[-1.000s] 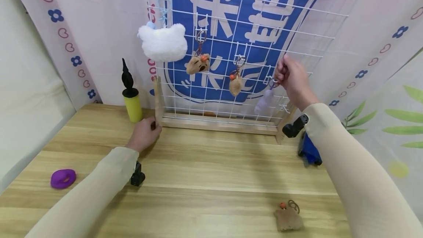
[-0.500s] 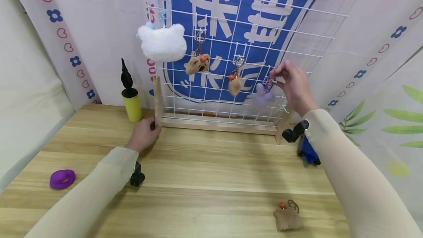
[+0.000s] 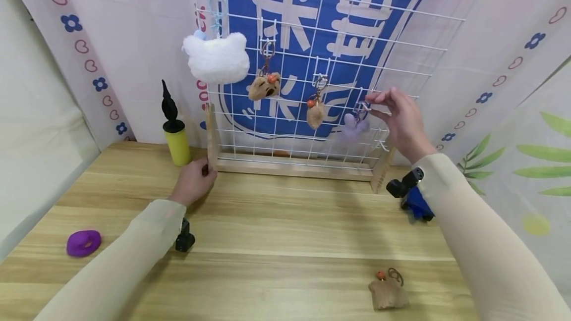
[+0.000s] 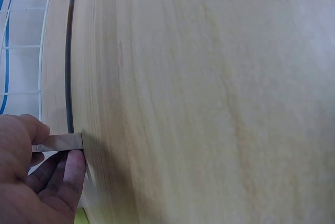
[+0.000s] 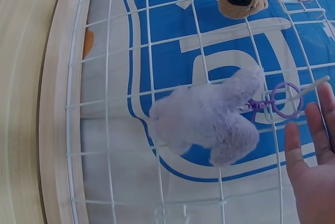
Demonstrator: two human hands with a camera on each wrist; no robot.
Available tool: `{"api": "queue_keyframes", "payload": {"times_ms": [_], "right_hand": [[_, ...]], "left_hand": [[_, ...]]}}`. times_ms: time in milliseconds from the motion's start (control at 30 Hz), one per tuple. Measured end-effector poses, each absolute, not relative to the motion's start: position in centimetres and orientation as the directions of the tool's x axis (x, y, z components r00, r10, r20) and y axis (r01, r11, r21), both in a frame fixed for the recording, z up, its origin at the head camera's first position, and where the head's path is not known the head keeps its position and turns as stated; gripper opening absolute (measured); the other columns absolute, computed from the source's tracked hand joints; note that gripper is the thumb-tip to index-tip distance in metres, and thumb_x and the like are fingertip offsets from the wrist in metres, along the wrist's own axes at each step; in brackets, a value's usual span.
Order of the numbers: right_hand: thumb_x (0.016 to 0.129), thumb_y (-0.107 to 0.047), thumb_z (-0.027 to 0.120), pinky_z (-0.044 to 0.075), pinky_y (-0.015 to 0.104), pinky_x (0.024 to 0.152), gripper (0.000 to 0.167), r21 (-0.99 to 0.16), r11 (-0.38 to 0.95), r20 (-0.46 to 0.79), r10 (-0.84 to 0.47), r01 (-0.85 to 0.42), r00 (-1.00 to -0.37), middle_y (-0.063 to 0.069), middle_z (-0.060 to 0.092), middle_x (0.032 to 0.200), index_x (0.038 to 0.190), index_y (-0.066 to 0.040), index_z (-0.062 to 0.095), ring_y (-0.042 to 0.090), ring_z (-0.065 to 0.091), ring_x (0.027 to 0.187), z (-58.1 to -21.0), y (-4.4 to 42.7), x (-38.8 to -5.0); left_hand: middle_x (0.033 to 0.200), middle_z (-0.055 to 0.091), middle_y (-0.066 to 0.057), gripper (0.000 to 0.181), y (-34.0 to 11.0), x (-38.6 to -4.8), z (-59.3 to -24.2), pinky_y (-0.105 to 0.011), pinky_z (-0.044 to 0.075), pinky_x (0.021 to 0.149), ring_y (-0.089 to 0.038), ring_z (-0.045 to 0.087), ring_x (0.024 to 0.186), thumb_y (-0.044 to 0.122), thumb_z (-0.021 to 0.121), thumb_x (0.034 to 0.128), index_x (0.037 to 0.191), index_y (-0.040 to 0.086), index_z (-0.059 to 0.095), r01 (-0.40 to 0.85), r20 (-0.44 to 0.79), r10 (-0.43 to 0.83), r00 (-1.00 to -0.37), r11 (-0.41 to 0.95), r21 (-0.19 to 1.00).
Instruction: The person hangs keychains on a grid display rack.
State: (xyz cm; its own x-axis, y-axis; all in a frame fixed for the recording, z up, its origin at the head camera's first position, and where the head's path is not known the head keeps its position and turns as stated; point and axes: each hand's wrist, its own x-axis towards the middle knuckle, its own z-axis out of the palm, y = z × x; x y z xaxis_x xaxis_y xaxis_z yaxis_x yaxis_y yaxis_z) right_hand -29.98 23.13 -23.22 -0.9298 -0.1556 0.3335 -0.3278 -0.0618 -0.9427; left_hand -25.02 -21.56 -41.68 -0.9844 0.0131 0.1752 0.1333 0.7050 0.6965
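My left hand point(image 3: 195, 181) grips the foot of the wire rack's wooden stand point(image 4: 60, 142), thumb on one side and fingers on the other. A lavender plush keychain point(image 5: 204, 116) with two long ears hangs at the right of the white wire grid point(image 3: 285, 121). Its purple ring point(image 5: 285, 100) loops over a white hook point(image 5: 314, 85). My right hand point(image 3: 403, 122) is beside that hook, its fingers parted and extended, apart from the ring in the right wrist view. Two brown plush keychains, one in the middle point(image 3: 265, 86) and one further right point(image 3: 315, 114), hang on other hooks.
A white plush point(image 3: 216, 58) hangs at the grid's upper left. Behind the left hand stands a yellow and black pump point(image 3: 177, 145). A purple ring-shaped item point(image 3: 84, 242) lies at left, a brown plush keychain point(image 3: 388, 294) at front right, and a dark blue object point(image 3: 418, 205) behind the right arm.
My right hand has come down from above the hook and drawn off the ring. The lavender plush has turned and now hangs with its ears showing. My left hand has stayed put.
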Motion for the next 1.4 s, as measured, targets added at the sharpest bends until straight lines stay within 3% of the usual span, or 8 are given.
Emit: {"api": "queue_keyframes", "payload": {"times_ms": [100,333,567,767,967,1200,1400], "right_hand": [[0.115,-0.030,0.036,0.052,0.028,0.103,0.038,-0.943,-0.053,0.333,-0.169,-0.329,-0.928,-0.005,0.073,0.114,0.096,-0.012,0.063,0.013,0.062,0.119,-23.3,23.6,-29.5],[0.112,-0.027,0.048,0.057,0.023,0.088,0.028,-0.934,0.021,0.340,-0.241,-0.355,-0.909,-0.003,0.074,0.109,0.101,-0.008,0.065,0.012,0.067,0.107,-23.5,24.8,-26.9],[0.112,-0.018,0.047,0.058,0.023,0.087,0.025,-0.799,0.379,0.288,-0.442,-0.467,-0.850,-0.004,0.075,0.109,0.113,-0.001,0.064,0.011,0.071,0.099,-25.1,26.6,-22.7],[0.108,-0.004,0.050,0.061,0.027,0.078,0.016,-0.734,0.444,0.191,-0.591,-0.514,-0.784,0.004,0.074,0.098,0.109,-0.001,0.066,0.012,0.071,0.086,-28.3,27.9,-19.4],[0.106,0.000,0.053,0.061,0.029,0.073,0.013,-0.772,0.437,0.095,-0.638,-0.461,-0.764,-0.007,0.072,0.095,0.107,-0.004,0.066,0.010,0.071,0.083,-32.4,30.2,-16.8],[0.104,-0.006,0.059,0.052,0.027,0.061,0.007,-0.760,0.535,-0.069,-0.632,-0.370,-0.772,0.001,0.068,0.091,0.107,-0.004,0.065,0.007,0.063,0.077,-37.1,34.1,-14.2],[0.103,-0.005,0.061,0.050,0.025,0.065,0.012,-0.802,0.547,-0.228,-0.654,-0.242,-0.721,-0.001,0.067,0.098,0.113,0.001,0.062,0.003,0.061,0.082,-40.0,36.6,-12.9]], "left_hand": [[0.084,0.063,-0.019,0.019,-21.7,-25.0,-41.7,-0.031,0.045,0.061,-0.024,0.056,0.070,0.007,0.055,0.1014,0.108,-0.010,0.062,0.129,0.172,0.010,-0.985,0.706,0.696],[0.086,0.064,-0.019,0.021,-22.0,-24.9,-41.8,-0.031,0.046,0.062,-0.025,0.056,0.072,0.008,0.055,0.1018,0.110,-0.010,0.063,0.114,0.162,0.001,-0.987,0.716,0.689],[0.085,0.063,-0.018,0.019,-22.0,-24.9,-41.5,-0.031,0.045,0.062,-0.024,0.055,0.072,0.007,0.055,0.1016,0.108,-0.009,0.062,0.106,0.154,-0.002,-0.988,0.718,0.688],[0.088,0.065,-0.021,0.022,-22.0,-24.9,-41.4,-0.031,0.046,0.062,-0.025,0.057,0.072,0.007,0.055,0.1011,0.110,-0.011,0.063,0.107,0.160,-0.004,-0.987,0.725,0.680],[0.090,0.069,-0.023,0.024,-22.1,-24.8,-41.3,-0.030,0.047,0.063,-0.025,0.059,0.072,0.007,0.054,0.1006,0.112,-0.012,0.063,0.108,0.161,-0.002,-0.987,0.729,0.675],[0.087,0.067,-0.020,0.020,-21.7,-25.0,-41.3,-0.030,0.045,0.063,-0.024,0.056,0.071,0.008,0.055,0.0998,0.106,-0.009,0.064,0.123,0.177,0.004,-0.984,0.738,0.664],[0.089,0.067,-0.021,0.020,-21.3,-24.7,-41.0,-0.030,0.045,0.063,-0.023,0.057,0.072,0.007,0.056,0.1000,0.108,-0.009,0.064,0.111,0.163,-0.001,-0.987,0.729,0.675]]}}
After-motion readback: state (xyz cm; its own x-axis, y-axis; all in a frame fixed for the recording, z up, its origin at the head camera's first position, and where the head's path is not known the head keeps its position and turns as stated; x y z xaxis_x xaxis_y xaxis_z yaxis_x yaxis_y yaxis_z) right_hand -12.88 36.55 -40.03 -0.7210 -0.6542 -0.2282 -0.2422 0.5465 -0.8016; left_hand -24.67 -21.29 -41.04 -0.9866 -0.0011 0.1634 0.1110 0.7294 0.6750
